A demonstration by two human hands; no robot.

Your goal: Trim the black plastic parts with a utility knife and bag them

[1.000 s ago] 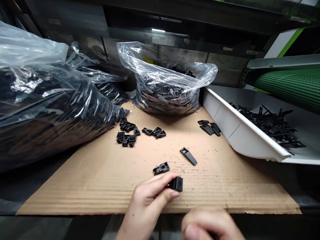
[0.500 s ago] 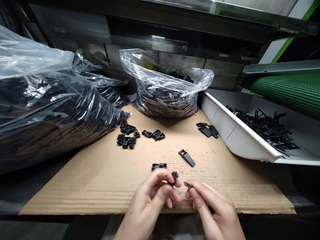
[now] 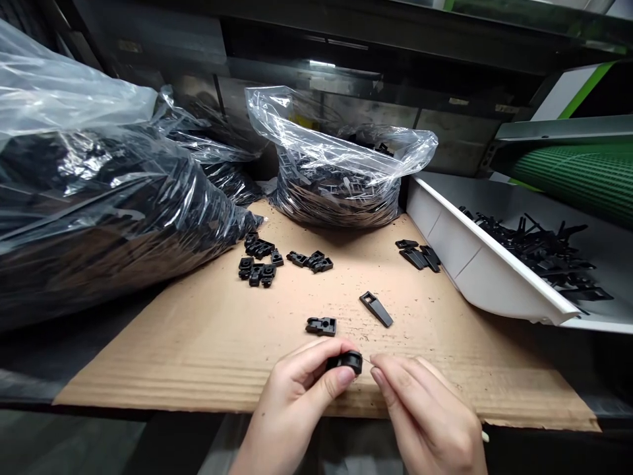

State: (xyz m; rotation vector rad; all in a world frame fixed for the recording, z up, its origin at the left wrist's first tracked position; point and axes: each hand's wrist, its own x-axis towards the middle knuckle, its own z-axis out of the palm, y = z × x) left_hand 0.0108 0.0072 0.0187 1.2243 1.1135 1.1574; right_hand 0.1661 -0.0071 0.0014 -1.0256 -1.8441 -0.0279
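Between its thumb and fingers, my left hand (image 3: 301,389) grips a small black plastic part (image 3: 349,360) above the front of the cardboard. Just to its right, my right hand (image 3: 425,402) is pinched, with a thin sliver (image 3: 366,360) reaching from its fingertips toward that part; what the sliver is cannot be made out. Behind my left hand lies a single black block (image 3: 321,326). A flat black tapered piece (image 3: 376,309) with a square hole rests farther right. More black blocks (image 3: 258,248) sit in groups toward the back left, and several tapered pieces (image 3: 418,256) lie by the white tray.
The cardboard sheet (image 3: 198,330) covers the work surface. Large clear bags of black parts stand at the left (image 3: 109,211) and back middle (image 3: 341,191). On the right, the white tray (image 3: 494,264) holds loose black pieces below a green mesh roll (image 3: 578,178).
The part in my left hand is turned and more of it shows. A dark piece at my right fingertips no longer shows; a thin sliver does. The view has shifted slightly.
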